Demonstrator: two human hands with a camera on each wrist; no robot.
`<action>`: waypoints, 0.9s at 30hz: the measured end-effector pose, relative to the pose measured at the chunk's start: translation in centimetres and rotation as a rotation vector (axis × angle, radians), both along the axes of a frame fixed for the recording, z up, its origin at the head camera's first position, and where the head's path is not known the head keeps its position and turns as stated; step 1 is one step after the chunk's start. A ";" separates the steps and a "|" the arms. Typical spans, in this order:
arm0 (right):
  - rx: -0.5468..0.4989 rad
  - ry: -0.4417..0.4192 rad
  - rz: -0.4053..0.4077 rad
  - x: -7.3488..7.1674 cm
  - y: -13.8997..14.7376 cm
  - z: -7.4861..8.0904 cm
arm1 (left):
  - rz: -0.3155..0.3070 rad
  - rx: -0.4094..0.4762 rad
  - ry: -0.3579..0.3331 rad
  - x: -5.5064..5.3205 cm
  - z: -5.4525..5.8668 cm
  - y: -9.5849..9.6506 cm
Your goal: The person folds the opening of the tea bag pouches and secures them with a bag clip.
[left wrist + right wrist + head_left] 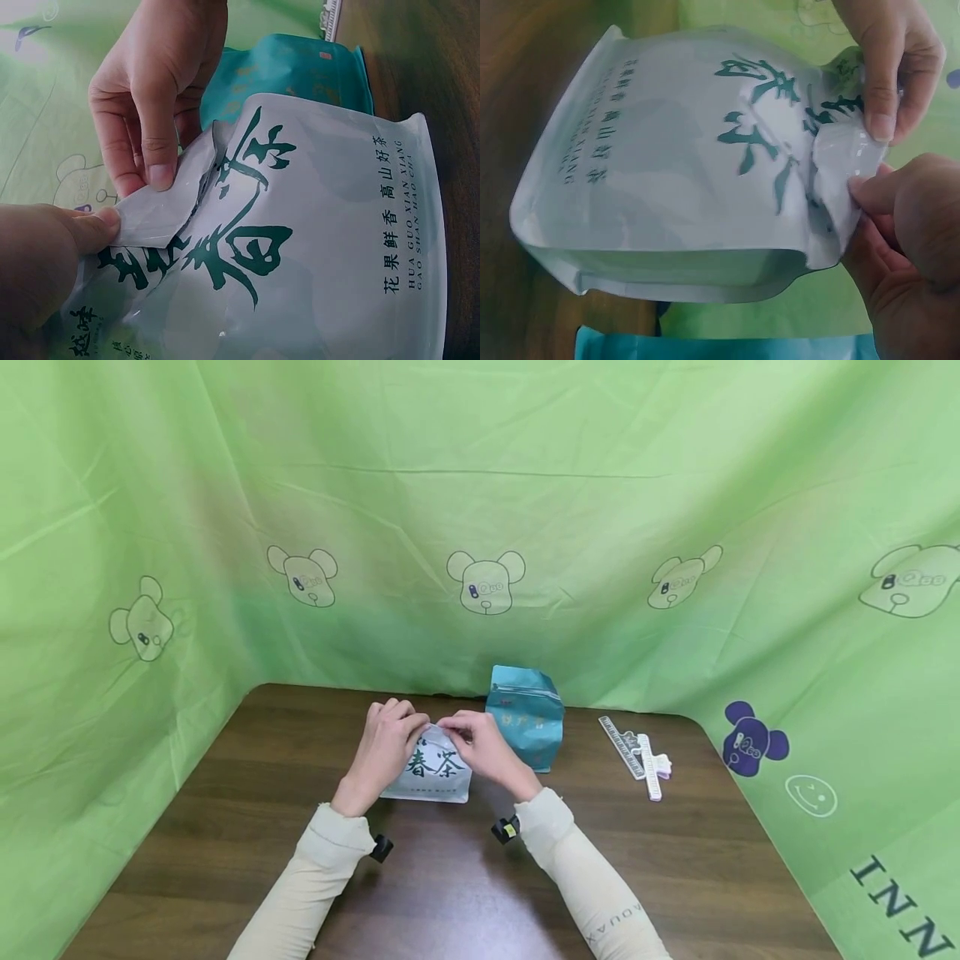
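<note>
A white tea bag [427, 787] with large green characters stands upright on the table, its top edge folded over toward the front. My left hand [384, 745] pinches one end of the fold, its thumb pressing on the flap in the left wrist view. At the other end, my right hand [483, 745] pinches the same folded flap [838, 176] between thumb and fingers. The bag's front is creased just under the fold. Behind and to the right stands a teal tea bag [525, 727], with its top unfolded.
Two long white bag clips [621, 747] lie crossing each other at the table's right side. The brown wooden table [247, 827] backs onto a green cloth curtain [390, 527] that hangs around its back and sides.
</note>
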State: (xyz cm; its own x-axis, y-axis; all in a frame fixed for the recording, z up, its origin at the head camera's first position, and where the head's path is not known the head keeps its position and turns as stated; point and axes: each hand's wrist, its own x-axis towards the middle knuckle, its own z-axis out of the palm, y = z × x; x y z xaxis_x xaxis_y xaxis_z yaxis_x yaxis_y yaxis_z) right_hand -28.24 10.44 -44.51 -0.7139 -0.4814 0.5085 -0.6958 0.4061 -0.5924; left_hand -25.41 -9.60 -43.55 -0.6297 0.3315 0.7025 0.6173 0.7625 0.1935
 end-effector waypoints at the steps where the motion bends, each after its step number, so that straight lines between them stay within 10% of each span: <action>1: -0.014 -0.012 -0.007 0.0 0.0 -0.1 | 0.000 0.001 -0.003 0.0 0.0 0.0; 27: -0.004 -0.001 -0.014 0.1 0.5 -0.3 | 0.033 0.046 -0.019 0.0 0.1 0.3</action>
